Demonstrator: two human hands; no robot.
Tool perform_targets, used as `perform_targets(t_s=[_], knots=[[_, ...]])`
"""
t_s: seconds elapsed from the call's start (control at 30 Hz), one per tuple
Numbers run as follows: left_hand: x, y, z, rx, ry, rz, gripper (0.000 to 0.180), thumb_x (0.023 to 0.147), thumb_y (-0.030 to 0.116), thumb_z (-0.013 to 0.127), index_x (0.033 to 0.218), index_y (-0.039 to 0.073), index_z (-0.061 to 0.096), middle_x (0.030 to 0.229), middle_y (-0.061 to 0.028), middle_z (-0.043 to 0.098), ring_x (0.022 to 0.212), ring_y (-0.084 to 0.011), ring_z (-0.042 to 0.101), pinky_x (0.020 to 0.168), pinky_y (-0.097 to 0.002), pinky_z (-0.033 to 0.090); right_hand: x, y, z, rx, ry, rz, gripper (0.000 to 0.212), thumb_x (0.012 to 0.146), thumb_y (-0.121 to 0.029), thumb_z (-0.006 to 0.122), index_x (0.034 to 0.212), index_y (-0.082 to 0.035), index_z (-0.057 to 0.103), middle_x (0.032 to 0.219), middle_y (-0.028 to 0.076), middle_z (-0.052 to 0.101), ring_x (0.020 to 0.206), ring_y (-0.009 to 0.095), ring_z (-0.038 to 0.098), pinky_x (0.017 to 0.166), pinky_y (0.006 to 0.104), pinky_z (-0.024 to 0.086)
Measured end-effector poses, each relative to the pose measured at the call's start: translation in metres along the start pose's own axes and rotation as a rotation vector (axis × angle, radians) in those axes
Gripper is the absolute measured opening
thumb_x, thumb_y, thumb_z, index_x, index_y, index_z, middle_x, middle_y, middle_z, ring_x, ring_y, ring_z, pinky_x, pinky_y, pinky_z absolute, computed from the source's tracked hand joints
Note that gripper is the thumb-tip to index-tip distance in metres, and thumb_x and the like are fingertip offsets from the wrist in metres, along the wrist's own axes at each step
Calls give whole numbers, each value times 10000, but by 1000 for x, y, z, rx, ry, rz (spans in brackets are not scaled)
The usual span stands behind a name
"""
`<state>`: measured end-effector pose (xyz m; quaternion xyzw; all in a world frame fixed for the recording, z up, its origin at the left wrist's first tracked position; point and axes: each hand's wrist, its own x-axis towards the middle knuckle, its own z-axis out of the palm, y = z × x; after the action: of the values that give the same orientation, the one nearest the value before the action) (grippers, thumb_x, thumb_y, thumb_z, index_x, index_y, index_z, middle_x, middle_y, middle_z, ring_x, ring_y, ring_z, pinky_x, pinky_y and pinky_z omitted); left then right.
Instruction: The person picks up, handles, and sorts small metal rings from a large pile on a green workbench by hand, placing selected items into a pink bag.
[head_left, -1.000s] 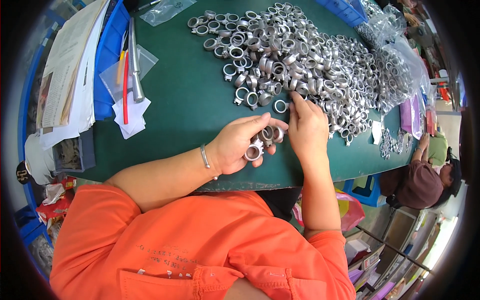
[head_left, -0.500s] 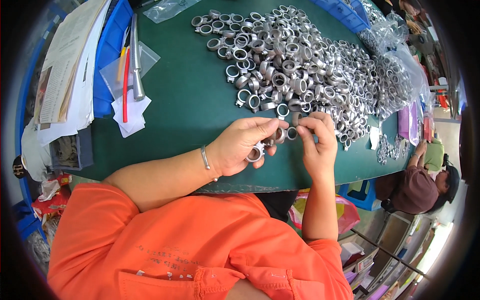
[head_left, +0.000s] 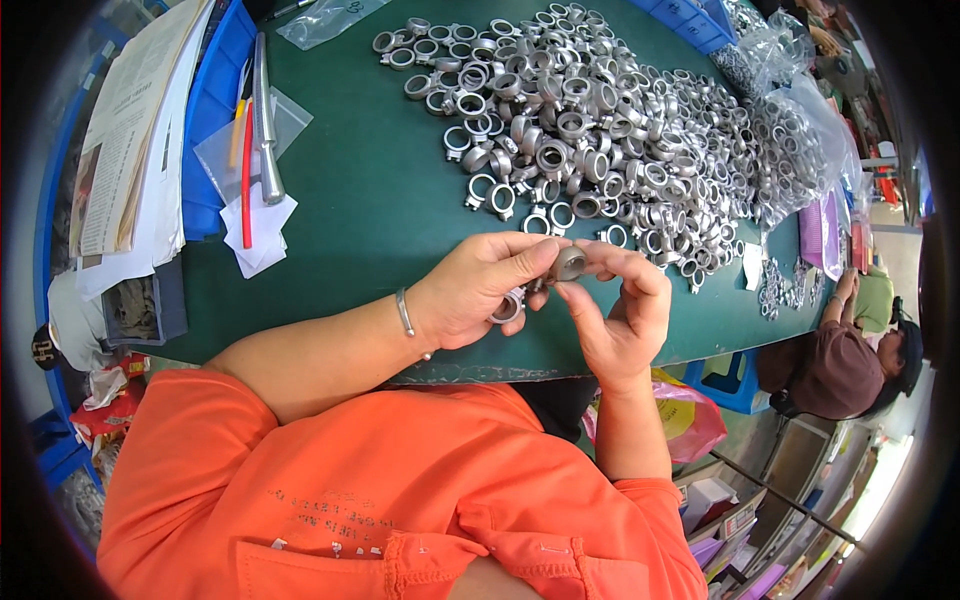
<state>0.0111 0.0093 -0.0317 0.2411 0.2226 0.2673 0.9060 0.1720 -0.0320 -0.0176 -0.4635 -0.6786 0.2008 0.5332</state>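
A large pile of silvery metal rings (head_left: 571,126), many with small side lugs, spreads over the green tabletop (head_left: 340,190) beyond my hands. My left hand (head_left: 465,285), with a bangle at the wrist, is curled round a few of these rings. One metal ring (head_left: 509,306) shows below its thumb, over the fingers. At the thumb tip is another metal ring (head_left: 569,264), which my right hand (head_left: 628,315) also grips between thumb and fingers. The fingers partly cover the other rings in the left hand.
On the left are a blue bin (head_left: 207,150) with papers, a metal tapered rod (head_left: 267,140) and a red stick (head_left: 247,185). Clear bags of rings (head_left: 795,150) and a purple basket (head_left: 820,235) stand at the right. A person in brown (head_left: 830,370) sits beyond.
My right hand has moved left from the pile's near edge to meet my left hand. Both now touch the ring at the left thumb tip.
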Motion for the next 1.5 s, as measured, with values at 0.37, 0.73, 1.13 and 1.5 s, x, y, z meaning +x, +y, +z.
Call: perform_targets(t_s=[0.37,0.73,1.13,1.5], knots=[[0,-6,-5,275,72,34,524,925,458,362,1150,15,527,774,3,535,538,-41,467,420,-172,388,3,-11,5,-175,-183,119,399,610,-9,748,980,-1,598,904,71,645,666,180,554,600,264,470],[1,-3,-7,59,89,-20,469,940,415,354,1062,10,557,757,-25,543,564,-72,492,402,-195,388,-2,1,5,68,-237,254,418,662,82,695,1039,18,527,951,65,513,775,111,508,654,224,453],[1,-1,-1,77,158,19,202,908,192,488,988,13,539,786,-47,531,625,-108,518,392,-201,408,-14,13,-8,995,39,648,322,752,56,635,1029,-20,491,1011,118,554,866,173,562,680,276,486],[-1,3,-2,-10,179,-24,142,891,148,507,920,12,531,760,-58,523,631,-129,538,370,-212,407,-6,20,-14,1803,239,838,567,925,-435,352,1232,42,364,1215,230,448,1146,354,449,973,427,389]])
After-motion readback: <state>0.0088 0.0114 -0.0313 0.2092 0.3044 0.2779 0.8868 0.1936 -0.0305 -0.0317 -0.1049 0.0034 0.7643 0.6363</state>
